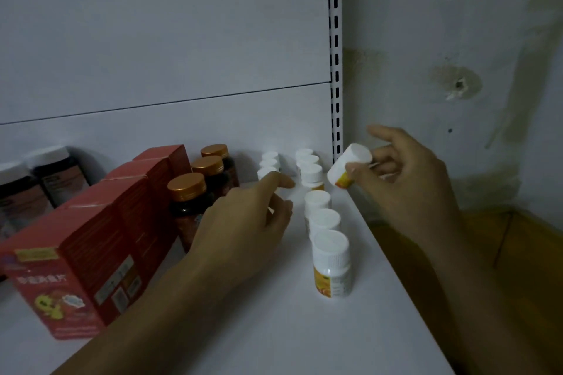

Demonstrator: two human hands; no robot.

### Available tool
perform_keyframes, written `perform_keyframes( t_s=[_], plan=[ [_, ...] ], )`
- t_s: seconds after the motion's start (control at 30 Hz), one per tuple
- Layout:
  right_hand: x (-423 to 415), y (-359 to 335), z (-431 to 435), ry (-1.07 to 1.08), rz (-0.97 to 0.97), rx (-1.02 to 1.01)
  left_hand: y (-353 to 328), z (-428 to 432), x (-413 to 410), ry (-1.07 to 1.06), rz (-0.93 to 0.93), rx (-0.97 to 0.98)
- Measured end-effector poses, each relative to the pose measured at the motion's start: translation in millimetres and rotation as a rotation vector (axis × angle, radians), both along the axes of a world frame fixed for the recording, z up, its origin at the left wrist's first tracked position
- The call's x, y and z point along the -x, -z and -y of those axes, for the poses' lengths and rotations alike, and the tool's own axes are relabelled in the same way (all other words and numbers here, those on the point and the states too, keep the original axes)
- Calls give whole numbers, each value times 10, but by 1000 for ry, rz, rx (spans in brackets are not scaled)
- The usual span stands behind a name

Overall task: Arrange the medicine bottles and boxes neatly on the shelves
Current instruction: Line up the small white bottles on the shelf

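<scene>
My right hand (405, 173) holds a small white bottle (350, 168) with an orange label, tilted in the air above the shelf's right edge. My left hand (243, 222) reaches over the white shelf (274, 329), its fingers curled around a white bottle (278, 193) in the left row that is mostly hidden. Behind it stand more white caps (269, 161). A second row of several white bottles (330, 262) runs from front to back on the right.
Three dark bottles with gold caps (187, 189) stand left of my left hand. A row of red boxes (67, 277) runs along the left. Two dark jars with white lids (54, 173) sit at the far left. A slotted upright (335, 55) marks the shelf's right end.
</scene>
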State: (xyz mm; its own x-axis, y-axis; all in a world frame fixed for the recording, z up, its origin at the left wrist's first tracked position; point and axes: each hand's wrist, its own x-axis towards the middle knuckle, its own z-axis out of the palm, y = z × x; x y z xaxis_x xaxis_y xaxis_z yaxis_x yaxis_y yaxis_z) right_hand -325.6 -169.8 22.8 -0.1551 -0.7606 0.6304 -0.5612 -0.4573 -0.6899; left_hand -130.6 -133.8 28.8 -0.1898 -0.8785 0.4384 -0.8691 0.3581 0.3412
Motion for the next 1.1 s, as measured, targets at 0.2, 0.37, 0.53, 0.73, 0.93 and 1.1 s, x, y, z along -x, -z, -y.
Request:
perform_keyframes(
  t_s=[0.2, 0.37, 0.53, 0.73, 0.93, 1.1],
  plan=[
    [-66, 37, 54, -274, -164, -332, 22, 26, 20, 15, 43, -57],
    [-116, 68, 116, -344, -192, -356, 47, 37, 25, 35, 58, -100],
    [-86, 29, 187, -282, -142, -291, 44, 40, 15, 19, 69, -85],
    [-335, -235, 477, 55, -468, -262, -10, 22, -16, -27, 18, 23],
    [-442, -306, 626, 70, -617, -339, -60, 2, -43, 10, -55, 183],
    [-218, -313, 210, -170, 113, -87, -149, 0, -74, 74, -180, 374]
  ],
)
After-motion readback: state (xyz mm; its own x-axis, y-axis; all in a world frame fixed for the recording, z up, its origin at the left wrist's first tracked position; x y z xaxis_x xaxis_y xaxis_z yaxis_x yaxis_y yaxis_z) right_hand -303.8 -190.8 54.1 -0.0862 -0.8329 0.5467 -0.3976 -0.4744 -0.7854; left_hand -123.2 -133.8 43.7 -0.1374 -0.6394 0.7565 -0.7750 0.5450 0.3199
